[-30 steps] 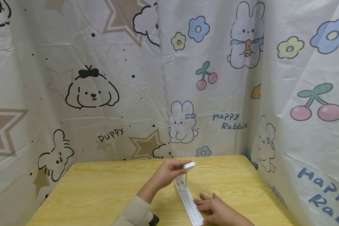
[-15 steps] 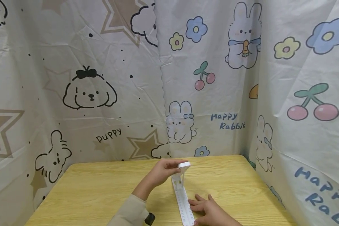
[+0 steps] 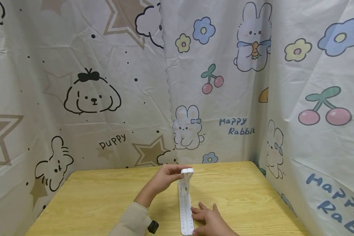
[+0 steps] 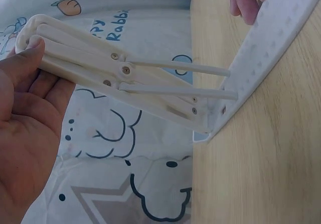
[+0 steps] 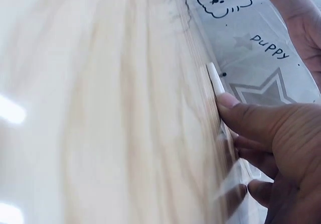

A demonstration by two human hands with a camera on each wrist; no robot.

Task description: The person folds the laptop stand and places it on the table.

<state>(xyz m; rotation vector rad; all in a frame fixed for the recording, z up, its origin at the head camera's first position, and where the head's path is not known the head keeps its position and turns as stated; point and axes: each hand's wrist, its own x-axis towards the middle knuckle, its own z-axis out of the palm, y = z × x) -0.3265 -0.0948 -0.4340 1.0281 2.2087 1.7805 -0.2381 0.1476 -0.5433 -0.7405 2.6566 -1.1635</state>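
Note:
A white plastic folding stand [image 3: 185,211] lies with its long base pointing away from me on the table. Its hinged arm [image 4: 85,58] rises from the far end of the base, and two thin rods [image 4: 178,91] join arm and base. My left hand [image 3: 164,178] pinches the free upper end of this arm, thumb on the inner face. Along the right side of the base, near its close end, my right hand [image 3: 210,220] touches the edge with spread fingers. In the right wrist view the right thumb [image 5: 243,116] meets the white edge.
The wooden table [image 3: 112,193] is light yellow, with its far edge close behind the raised arm. A printed cloth curtain [image 3: 147,98] with cartoon animals, stars and flowers hangs behind the table and along its sides.
The stand's near end has swung left, so the base now runs almost straight away from me. Both hands have shifted left with it, keeping their contact.

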